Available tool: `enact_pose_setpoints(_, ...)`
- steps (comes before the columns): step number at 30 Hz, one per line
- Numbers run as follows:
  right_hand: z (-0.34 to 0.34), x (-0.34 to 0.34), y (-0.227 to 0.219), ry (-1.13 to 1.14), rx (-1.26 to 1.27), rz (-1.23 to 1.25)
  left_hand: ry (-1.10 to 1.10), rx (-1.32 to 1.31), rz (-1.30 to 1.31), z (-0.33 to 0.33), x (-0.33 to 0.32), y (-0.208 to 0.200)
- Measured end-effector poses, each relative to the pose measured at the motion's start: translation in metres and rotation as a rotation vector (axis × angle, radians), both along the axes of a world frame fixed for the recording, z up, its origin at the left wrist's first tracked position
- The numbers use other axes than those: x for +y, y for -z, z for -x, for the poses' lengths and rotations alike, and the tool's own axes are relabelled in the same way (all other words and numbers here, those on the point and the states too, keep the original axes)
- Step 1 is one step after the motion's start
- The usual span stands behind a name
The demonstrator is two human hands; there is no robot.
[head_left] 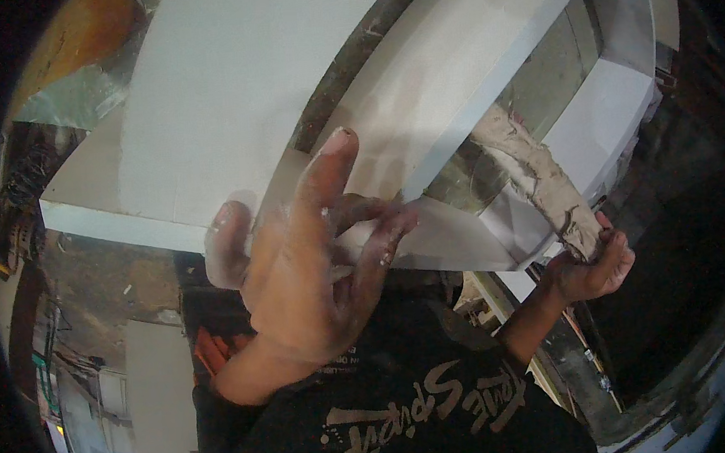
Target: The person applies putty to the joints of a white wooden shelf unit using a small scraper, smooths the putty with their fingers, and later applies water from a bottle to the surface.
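Note:
My left hand point(311, 263), dusted with white, is raised in front of a large white panel piece point(230, 93). Its index finger stretches forward, the thumb stands apart, and the other fingers bend loosely near a white edge; nothing shows in its grasp. Whether the fingertips touch the panel I cannot tell. On the right, my right hand point(597, 266) grips the near end of a long strip coated with rough beige paste point(542, 174). That strip slants across an open white frame point(600, 108), its far end inside the opening.
A dark curved gap point(352, 61) runs between the white panels. At the far left lie an orange-brown curved object point(77, 36), a sheet of clear plastic point(72, 99) and tangled dark cables point(35, 163). A pale board point(161, 388) stands at the lower left.

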State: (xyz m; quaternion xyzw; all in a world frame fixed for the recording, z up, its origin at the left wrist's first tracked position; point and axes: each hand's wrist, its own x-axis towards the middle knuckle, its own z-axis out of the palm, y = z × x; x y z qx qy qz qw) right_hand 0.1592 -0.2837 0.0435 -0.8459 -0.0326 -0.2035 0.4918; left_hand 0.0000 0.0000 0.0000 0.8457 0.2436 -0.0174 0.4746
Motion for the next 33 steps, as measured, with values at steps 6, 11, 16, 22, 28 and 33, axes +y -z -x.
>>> enact_pose_setpoints(6, -0.003, 0.008, -0.002, 0.0, 0.013, 0.011, -0.052, -0.087, -0.091, -0.002, -0.002, 0.004)
enact_pose_setpoints(11, -0.008, 0.006, -0.002, -0.025, -0.025, 0.033, -0.08, 0.018, -0.038, -0.01, -0.004, -0.009)
enact_pose_setpoints(16, -0.008, 0.012, 0.0, 0.047, 0.004, 0.024, -0.069, -0.106, -0.101, -0.002, -0.006, 0.006)
enact_pose_setpoints(22, -0.01, 0.008, 0.002, 0.04, 0.004, 0.025, -0.176, -0.045, 0.062, -0.009, -0.007, -0.003)
enact_pose_setpoints(28, -0.009, 0.011, 0.003, 0.056, -0.01, 0.03, -0.201, -0.178, 0.117, -0.01, -0.011, 0.009)
enact_pose_setpoints(33, -0.011, 0.003, 0.003, 0.031, -0.027, 0.02, -0.115, -0.153, 0.026, -0.014, -0.004, -0.004)
